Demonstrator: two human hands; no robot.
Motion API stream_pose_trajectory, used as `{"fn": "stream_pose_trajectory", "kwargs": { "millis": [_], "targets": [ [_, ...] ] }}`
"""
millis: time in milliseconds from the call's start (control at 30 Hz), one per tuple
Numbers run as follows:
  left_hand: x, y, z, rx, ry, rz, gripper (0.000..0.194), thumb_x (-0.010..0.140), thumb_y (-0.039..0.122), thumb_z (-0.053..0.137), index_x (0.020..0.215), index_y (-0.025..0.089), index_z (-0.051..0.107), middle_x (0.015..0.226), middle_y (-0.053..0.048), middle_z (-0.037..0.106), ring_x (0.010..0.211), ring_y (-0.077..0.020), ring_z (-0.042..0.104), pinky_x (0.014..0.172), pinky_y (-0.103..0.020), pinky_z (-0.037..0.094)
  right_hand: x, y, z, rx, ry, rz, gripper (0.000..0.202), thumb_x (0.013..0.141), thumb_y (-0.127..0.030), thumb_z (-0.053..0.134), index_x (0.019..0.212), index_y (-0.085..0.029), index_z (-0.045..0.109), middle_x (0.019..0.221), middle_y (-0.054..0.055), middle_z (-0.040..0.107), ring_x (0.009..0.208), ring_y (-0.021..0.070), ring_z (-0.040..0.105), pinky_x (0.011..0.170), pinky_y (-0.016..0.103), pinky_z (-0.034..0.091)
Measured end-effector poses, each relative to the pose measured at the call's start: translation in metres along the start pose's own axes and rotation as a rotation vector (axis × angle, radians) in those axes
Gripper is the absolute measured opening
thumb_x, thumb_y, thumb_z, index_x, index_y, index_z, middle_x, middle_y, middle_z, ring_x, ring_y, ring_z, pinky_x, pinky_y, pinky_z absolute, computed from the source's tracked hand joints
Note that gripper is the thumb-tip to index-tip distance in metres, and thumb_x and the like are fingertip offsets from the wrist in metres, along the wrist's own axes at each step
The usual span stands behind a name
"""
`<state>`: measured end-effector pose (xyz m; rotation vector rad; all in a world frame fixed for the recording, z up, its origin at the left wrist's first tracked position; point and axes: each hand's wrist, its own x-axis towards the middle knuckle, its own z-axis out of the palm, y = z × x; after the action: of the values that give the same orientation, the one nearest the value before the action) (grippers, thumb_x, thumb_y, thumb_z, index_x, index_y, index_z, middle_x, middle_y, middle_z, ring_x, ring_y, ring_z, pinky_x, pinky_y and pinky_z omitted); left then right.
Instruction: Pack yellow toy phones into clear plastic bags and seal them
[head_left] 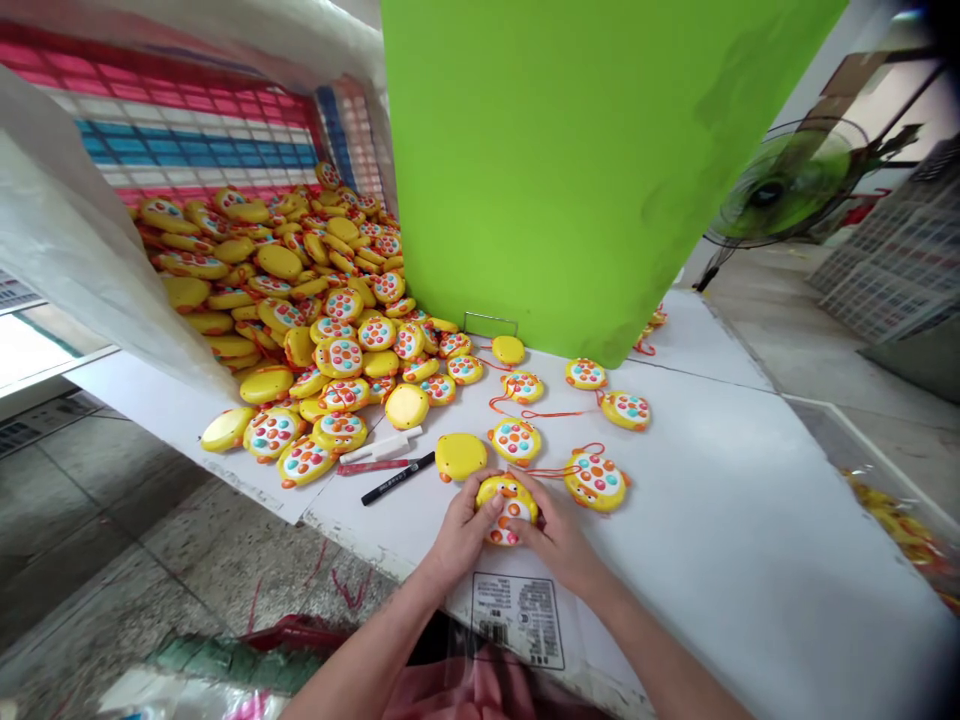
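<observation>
Near the front edge of the white table, both my hands grip one yellow duck-faced toy (507,492) with coloured round buttons on its white front. My left hand (466,525) wraps its left side, thumb on the front. My right hand (559,535) closes on the right side, its thumb also on the buttons. Just beyond lie a face-down yellow toy (460,456) and a face-up one (515,440). To the right sits a toy with a red cord (597,479). A black marker pen (397,478) lies left of my hands.
A large heap of the same toys (300,290) spills from a lined bag (112,230) at the left. A tall green board (570,160) stands behind. A white pen (382,445) and a red pen (373,466) lie by the heap. A fan (780,190) is at the right.
</observation>
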<state>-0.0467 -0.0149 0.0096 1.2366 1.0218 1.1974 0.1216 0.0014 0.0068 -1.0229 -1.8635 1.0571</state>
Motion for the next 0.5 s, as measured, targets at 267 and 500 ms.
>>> {"fn": "stream_pose_trajectory", "kwargs": {
  "millis": [267,500],
  "targets": [
    [-0.008,0.002,0.006,0.337,0.226,0.160,0.023,0.092,0.037,0.047,0.108,0.020,0.049,0.099,-0.005,0.058,0.085,-0.0179,0.056,0.077,-0.031,0.046,0.008,0.000,-0.022,0.162,0.193,0.106,0.045,0.090,-0.042,0.051,0.133,-0.028,0.047,0.133,0.005,0.054,0.119,0.0234,0.052,0.099,0.040,0.045],
    [-0.009,0.000,0.008,1.108,0.096,0.189,0.018,0.094,0.019,0.038,0.095,0.018,0.057,0.093,-0.008,0.058,0.089,-0.0242,0.052,0.079,-0.038,0.042,0.008,0.001,-0.034,-0.383,-0.130,-0.022,0.043,0.087,-0.046,0.053,0.128,-0.033,0.055,0.144,0.005,0.041,0.132,0.0283,0.036,0.108,0.050,0.030]
  ]
}}
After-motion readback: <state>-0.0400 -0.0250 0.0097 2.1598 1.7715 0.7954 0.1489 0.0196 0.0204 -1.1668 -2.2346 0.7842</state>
